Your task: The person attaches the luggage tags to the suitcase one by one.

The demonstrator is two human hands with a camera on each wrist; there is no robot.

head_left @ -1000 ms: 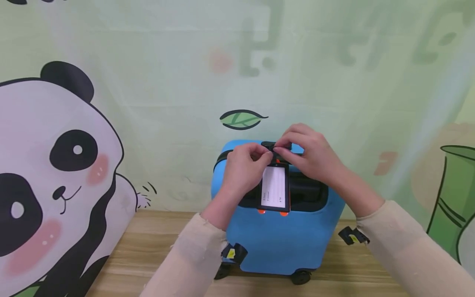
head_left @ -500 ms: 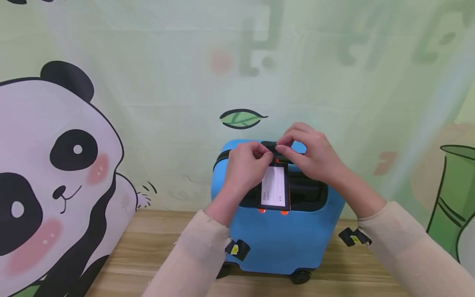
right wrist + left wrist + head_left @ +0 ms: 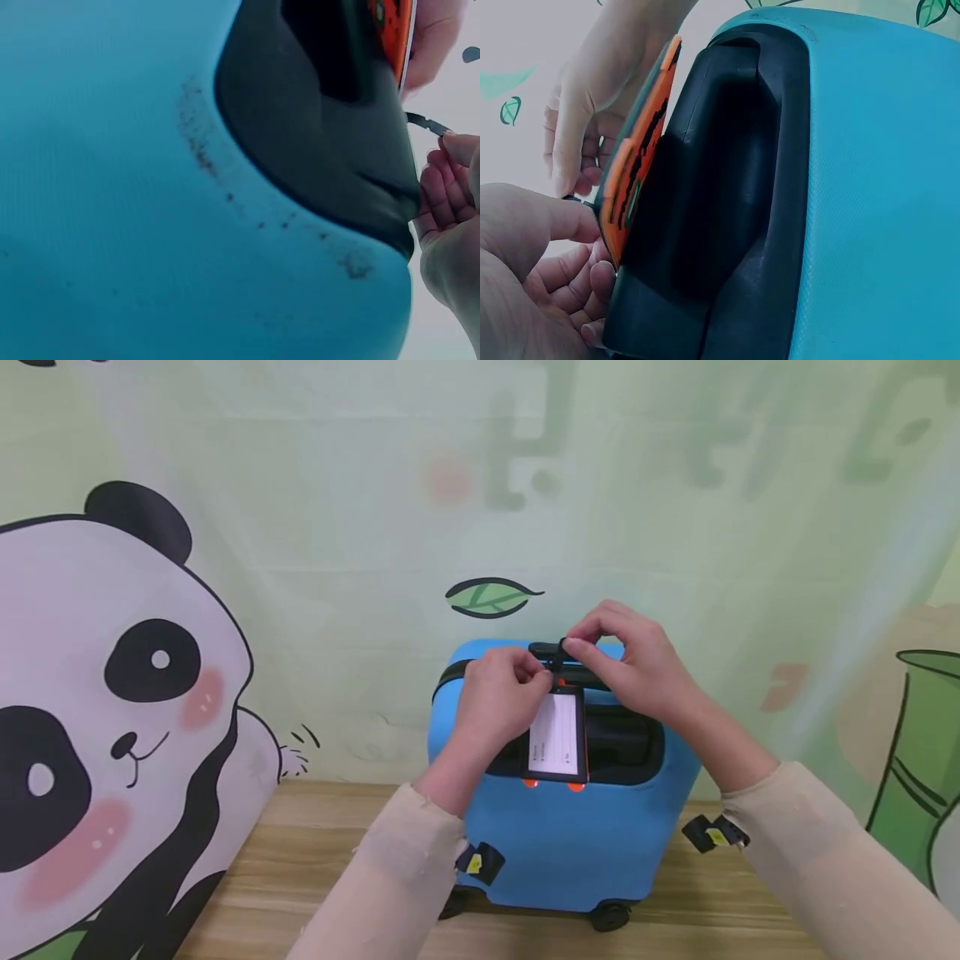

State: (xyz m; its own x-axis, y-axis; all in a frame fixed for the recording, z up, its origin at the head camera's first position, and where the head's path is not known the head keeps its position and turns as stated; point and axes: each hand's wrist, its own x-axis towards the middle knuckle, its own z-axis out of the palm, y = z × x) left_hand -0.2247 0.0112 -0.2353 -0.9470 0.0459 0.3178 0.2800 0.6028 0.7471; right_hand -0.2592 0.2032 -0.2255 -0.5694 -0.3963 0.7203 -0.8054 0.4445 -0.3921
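Note:
A blue suitcase (image 3: 562, 843) stands upright on its wheels, with a black handle (image 3: 626, 739) recessed in its upper part. Over that handle hangs a luggage tag (image 3: 557, 735), black-framed with a white card; its orange back shows in the left wrist view. My left hand (image 3: 504, 693) pinches the tag's black strap (image 3: 426, 122) just above the card, fingers curled. Up and to the right, my right hand (image 3: 633, 660) pinches the strap's free end between thumb and forefinger. Fingers hide part of the strap, and how it runs round the handle cannot be made out.
The suitcase rests on a wood-grain surface (image 3: 330, 827). Close behind it hangs a pale green backdrop (image 3: 337, 527) printed with a panda (image 3: 112, 710) and a leaf. A black band (image 3: 452, 673) crosses the suitcase's upper left. Dark scuffs mark the shell near the handle recess.
My right hand has moved slightly up and right, drawing the strap's end away from my left hand, so more strap shows between them. My left hand and the tag stay almost still.

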